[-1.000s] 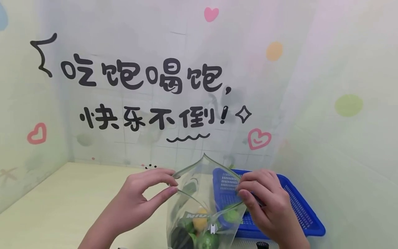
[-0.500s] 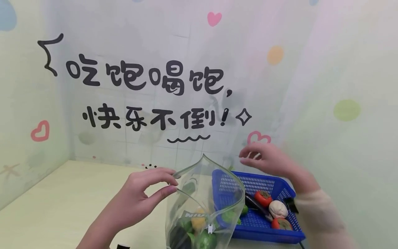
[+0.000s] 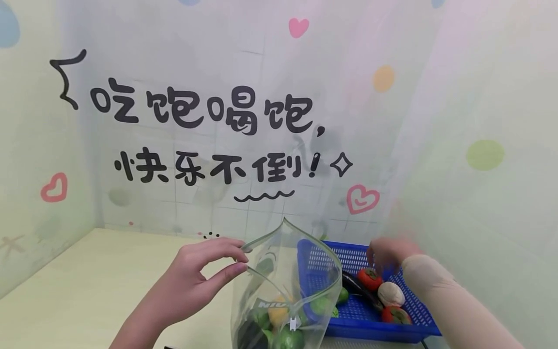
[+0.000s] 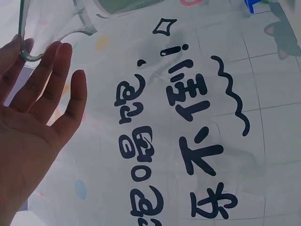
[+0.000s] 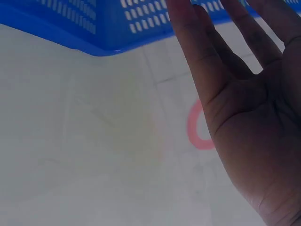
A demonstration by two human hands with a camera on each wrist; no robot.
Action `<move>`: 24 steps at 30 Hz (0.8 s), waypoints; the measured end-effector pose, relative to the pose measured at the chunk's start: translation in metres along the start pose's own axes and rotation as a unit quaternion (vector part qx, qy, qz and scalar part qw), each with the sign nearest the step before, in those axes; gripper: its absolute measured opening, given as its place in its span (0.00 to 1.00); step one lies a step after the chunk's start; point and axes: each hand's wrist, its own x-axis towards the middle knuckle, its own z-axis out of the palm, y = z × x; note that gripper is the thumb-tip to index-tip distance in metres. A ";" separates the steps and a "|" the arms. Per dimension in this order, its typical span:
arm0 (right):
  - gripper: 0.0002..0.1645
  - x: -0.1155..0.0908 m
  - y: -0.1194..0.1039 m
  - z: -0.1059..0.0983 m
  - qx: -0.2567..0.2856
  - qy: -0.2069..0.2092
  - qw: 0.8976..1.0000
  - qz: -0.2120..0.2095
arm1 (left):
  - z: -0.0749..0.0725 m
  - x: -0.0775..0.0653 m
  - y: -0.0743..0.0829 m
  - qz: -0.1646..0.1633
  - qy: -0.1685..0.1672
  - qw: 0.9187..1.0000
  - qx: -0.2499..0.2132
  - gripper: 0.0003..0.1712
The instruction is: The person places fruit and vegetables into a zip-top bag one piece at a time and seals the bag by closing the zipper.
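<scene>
My left hand (image 3: 196,278) pinches the rim of a clear zip bag (image 3: 305,266) between thumb and fingers. The bag's mouth gapes, and through its wall show green produce (image 3: 288,337), a yellow piece (image 3: 278,315) and a dark purple one (image 3: 253,334). Over the back right part of a blue plastic basket (image 3: 375,332) is my right hand (image 3: 388,253), blurred, its fingers extended and holding nothing. Near it in the basket lie a dark eggplant (image 3: 361,290), a red fruit (image 3: 369,279) with a leafy top, a similar one (image 3: 395,315) and a whitish round piece (image 3: 391,294).
Green produce (image 3: 343,295) sits at the basket's left side, partly behind the bag. A pale yellow table (image 3: 122,271) stretches to the left. Behind stands a wall sheet (image 3: 244,58) with black lettering; another side panel (image 3: 501,218) rises close on the right.
My right hand has let go of the bag's right rim, risen to the right, then lowered over the basket. The left hand keeps its pinch, and the bag's mouth stays apart.
</scene>
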 end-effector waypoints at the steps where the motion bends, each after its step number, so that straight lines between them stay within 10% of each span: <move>1: 0.17 -0.001 0.003 0.005 -0.004 0.002 1.000 0.008 | 0.000 0.000 0.000 0.001 0.000 1.000 0.000 0.15; 12: 0.22 0.004 0.031 0.057 -0.028 -0.006 0.994 0.101 | 0.001 -0.003 -0.001 0.003 -0.001 1.000 -0.006 0.14; 24: 0.27 0.001 0.042 0.048 0.049 -0.016 0.998 0.047 | -0.002 -0.004 0.001 0.000 -0.005 1.000 -0.003 0.13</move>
